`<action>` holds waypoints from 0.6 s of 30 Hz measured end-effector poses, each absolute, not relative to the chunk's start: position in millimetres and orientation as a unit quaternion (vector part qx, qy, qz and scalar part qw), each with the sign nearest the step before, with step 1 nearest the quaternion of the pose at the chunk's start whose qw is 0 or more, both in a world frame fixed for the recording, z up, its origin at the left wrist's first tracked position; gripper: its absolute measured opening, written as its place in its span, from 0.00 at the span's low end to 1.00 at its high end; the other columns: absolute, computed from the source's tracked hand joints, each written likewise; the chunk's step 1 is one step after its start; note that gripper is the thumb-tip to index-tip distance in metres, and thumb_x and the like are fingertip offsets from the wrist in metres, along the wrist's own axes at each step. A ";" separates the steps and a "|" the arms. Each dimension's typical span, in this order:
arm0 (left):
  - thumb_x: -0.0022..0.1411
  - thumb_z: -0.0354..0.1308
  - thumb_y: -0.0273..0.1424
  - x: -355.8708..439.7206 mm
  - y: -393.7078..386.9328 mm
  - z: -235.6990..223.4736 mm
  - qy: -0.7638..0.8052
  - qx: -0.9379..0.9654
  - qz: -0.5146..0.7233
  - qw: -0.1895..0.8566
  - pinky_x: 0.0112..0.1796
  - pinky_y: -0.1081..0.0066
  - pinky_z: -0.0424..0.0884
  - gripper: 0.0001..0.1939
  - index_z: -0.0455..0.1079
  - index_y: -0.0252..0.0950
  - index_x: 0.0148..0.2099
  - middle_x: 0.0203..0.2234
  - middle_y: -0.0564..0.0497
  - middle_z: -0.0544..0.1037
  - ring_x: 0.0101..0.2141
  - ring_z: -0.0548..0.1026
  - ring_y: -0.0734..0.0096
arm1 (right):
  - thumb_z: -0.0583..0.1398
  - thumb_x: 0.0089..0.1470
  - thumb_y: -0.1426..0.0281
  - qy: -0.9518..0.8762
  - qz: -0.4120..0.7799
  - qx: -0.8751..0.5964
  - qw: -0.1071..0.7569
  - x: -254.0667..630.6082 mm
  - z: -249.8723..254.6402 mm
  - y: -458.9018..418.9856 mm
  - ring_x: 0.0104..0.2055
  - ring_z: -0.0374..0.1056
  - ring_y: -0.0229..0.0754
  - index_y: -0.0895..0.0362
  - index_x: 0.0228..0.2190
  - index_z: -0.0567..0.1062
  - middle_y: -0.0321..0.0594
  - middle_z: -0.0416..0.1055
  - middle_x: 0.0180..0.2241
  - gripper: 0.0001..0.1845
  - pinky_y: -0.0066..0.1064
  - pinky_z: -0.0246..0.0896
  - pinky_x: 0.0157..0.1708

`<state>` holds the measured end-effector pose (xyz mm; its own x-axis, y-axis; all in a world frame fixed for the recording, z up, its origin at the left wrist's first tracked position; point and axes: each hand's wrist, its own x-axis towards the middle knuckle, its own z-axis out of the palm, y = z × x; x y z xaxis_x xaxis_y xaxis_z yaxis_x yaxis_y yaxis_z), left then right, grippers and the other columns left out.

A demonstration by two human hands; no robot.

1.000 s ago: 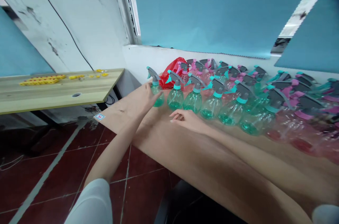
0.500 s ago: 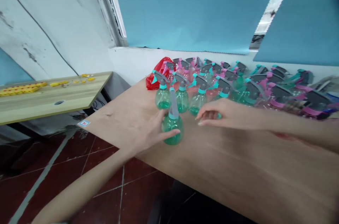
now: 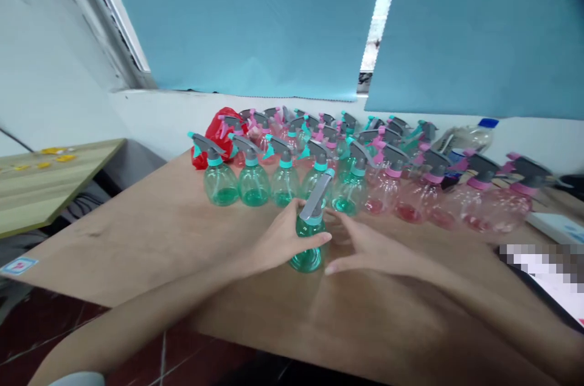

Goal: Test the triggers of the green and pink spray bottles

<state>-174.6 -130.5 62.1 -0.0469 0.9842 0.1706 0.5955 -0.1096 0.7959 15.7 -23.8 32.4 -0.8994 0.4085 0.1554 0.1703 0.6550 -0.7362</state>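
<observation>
A green spray bottle (image 3: 306, 258) with a grey and teal trigger head stands upright on the wooden table (image 3: 182, 246), in front of the other bottles. My left hand (image 3: 289, 234) is wrapped around its left side, thumb across the front. On the other side, my right hand (image 3: 360, 243) is close to the bottle with fingers and thumb spread; whether its hidden fingertips touch it I cannot tell. Just behind is a row of green spray bottles (image 3: 254, 185) holding some green liquid. Pink spray bottles (image 3: 413, 197) continue that row to the right.
Further spray bottles crowd the back by the wall, with a red plastic bag (image 3: 223, 130) at their left end. A clear bottle with a blue cap (image 3: 477, 134) lies at the back right. A dark-edged tablet-like object (image 3: 542, 282) is at right. Another table (image 3: 82, 173) stands left.
The view has swung to the right. My right hand has come in beside the green spray bottle and its fingers have opened. My left hand keeps its hold on the bottle.
</observation>
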 end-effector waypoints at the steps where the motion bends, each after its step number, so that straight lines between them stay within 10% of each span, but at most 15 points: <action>1: 0.55 0.62 0.46 -170.4 -126.9 61.0 0.618 0.636 0.382 0.259 0.48 0.47 0.67 0.29 0.59 0.40 0.54 0.49 0.43 0.70 0.51 0.70 0.49 | 0.69 0.39 0.53 -0.889 0.393 -0.152 0.180 11.2 22.3 -29.2 0.62 0.57 0.59 0.50 0.64 0.46 0.51 0.54 0.63 0.59 0.54 0.58 0.55; 8: 0.53 0.65 0.43 -154.8 -102.4 72.4 0.583 0.628 0.439 0.269 0.57 0.48 0.61 0.42 0.47 0.46 0.64 0.62 0.42 0.57 0.60 0.60 0.49 | 0.69 0.38 0.51 -0.843 0.421 -0.206 0.263 -5.4 -2.6 -35.7 0.56 0.63 0.57 0.51 0.56 0.59 0.48 0.64 0.54 0.47 0.53 0.62 0.51; 18: 0.56 0.54 0.24 -145.7 -68.3 73.4 0.480 0.677 0.476 0.291 0.49 0.56 0.73 0.23 0.66 0.42 0.54 0.45 0.50 0.75 0.44 0.75 0.61 | 0.69 0.36 0.49 -0.874 0.361 -0.198 0.258 -0.9 8.3 -24.9 0.58 0.59 0.59 0.54 0.58 0.57 0.53 0.62 0.56 0.53 0.53 0.58 0.54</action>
<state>-145.7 -68.3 73.4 0.0868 0.9270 0.3648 0.3729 -0.3698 0.8510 -0.9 -24.9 8.3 -0.7887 0.5324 0.3073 0.1600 0.6605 -0.7336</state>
